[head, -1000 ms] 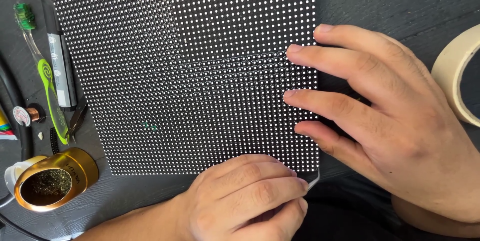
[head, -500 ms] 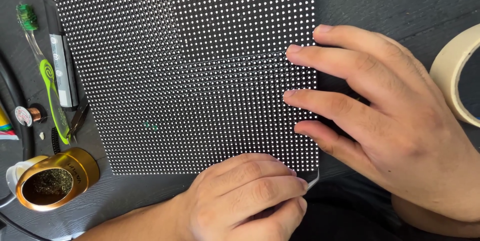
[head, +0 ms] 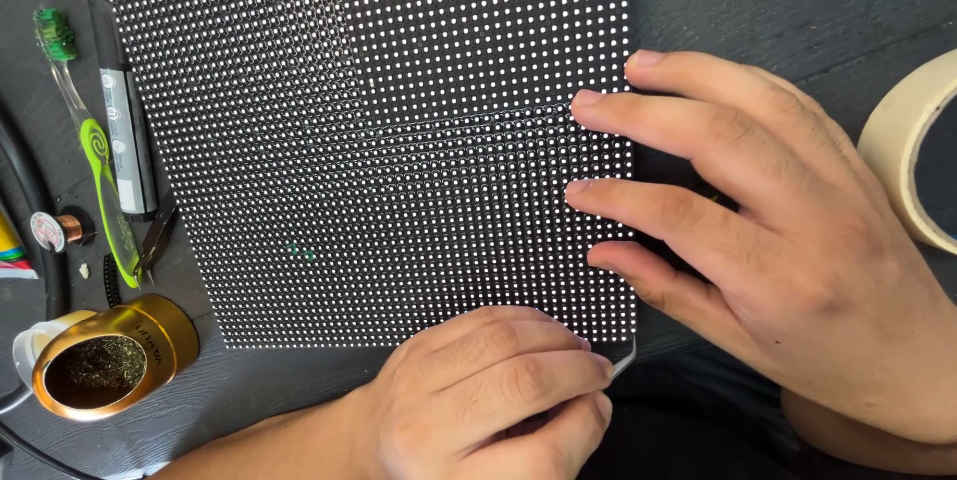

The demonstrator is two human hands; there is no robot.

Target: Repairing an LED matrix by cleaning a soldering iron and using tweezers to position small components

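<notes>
A black panel (head: 379, 131) covered in rows of small white dots lies flat on the dark table. My right hand (head: 778, 241) rests with fingers spread on the panel's right edge, pressing it down. My left hand (head: 488, 395) is curled at the panel's lower right corner, pinching a thin metal tool (head: 622, 360) whose tip pokes out beside that corner. Two tiny green dots (head: 302, 253) show on the panel's lower left area.
Left of the panel lie a green toothbrush (head: 95, 156), a black marker-like stick (head: 120, 111), small cutters (head: 155, 236) and a small wire spool (head: 58, 231). A gold tin of brass wool (head: 105, 360) sits at lower left. A roll of masking tape (head: 912, 151) is at the right.
</notes>
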